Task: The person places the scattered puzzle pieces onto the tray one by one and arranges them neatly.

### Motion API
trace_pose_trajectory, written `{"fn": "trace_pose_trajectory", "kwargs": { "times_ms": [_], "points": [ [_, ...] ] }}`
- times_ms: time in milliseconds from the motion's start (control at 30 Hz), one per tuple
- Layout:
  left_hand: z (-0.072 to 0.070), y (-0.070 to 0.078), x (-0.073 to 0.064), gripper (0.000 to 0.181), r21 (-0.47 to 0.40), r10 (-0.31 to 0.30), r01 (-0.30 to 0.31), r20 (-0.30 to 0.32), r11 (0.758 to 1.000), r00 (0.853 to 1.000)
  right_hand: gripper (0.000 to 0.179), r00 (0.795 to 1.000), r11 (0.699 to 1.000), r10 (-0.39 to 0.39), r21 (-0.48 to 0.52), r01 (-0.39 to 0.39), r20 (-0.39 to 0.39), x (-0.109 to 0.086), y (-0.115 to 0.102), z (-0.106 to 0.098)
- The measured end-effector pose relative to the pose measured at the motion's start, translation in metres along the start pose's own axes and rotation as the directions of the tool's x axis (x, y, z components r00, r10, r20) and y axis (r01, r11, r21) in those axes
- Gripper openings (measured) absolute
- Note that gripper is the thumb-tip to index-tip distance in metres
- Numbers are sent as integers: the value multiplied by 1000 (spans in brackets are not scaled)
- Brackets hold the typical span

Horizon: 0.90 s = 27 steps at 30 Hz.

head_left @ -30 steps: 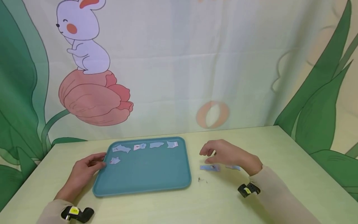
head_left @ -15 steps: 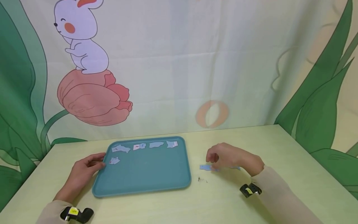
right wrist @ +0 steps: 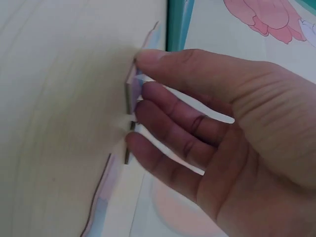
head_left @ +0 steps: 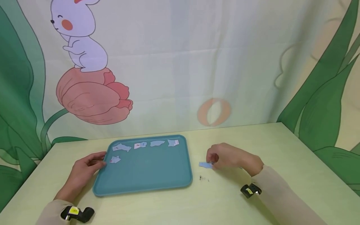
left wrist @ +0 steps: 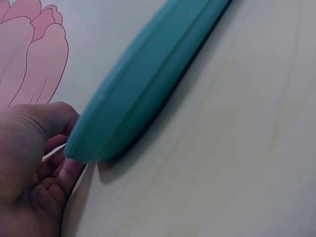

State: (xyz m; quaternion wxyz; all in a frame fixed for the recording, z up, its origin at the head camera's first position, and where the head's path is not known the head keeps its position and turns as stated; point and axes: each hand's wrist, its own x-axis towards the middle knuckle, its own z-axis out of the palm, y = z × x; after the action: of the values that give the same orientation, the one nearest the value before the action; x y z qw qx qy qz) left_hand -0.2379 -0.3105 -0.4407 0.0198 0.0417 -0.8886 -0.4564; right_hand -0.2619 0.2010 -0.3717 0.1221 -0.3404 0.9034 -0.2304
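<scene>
My left hand (head_left: pixel 87 170) holds the left rim of a teal tray (head_left: pixel 146 175). In the left wrist view its thumb meets the tray wall (left wrist: pixel 133 89) and the other fingers curl by the edge. My right hand (head_left: pixel 233 158) pinches a thin, flat blue card piece (head_left: pixel 205 164) with an irregular outline, right of the tray; the fingers hide part of it. Thumb and fingertips lie along this piece (right wrist: pixel 132 91) in the right wrist view. Inside the tray lie several similar pieces: a row along the back, and one card piece (head_left: pixel 115 159) in front at the left.
Another pink-and-blue card piece (right wrist: pixel 102 202) lies near the right hand, mostly hidden in the head view. Small dark specks (head_left: pixel 203 178) mark the pale tabletop (head_left: pixel 174 206) right of the tray. A printed curtain (head_left: pixel 168 78) hangs behind the table.
My right hand has come down and slightly right onto the nearer blue card piece, its fingers closing on it. My left hand stays at the tray's rim.
</scene>
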Motion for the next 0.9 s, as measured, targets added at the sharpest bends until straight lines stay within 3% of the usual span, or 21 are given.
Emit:
{"fn": "trace_pose_trajectory", "kwargs": {
  "times_ms": [267, 900],
  "points": [
    [0, 1, 0, 53, 3, 2, -2, 10, 1000, 1000, 17, 998, 999, 49, 0, -49, -25, 0, 5, -3],
    [-4, -1, -2, 52, 32, 32, -33, 9, 999, 999, 11, 998, 998, 60, 31, -59, -10, 1, 9, 0]
  ]
}}
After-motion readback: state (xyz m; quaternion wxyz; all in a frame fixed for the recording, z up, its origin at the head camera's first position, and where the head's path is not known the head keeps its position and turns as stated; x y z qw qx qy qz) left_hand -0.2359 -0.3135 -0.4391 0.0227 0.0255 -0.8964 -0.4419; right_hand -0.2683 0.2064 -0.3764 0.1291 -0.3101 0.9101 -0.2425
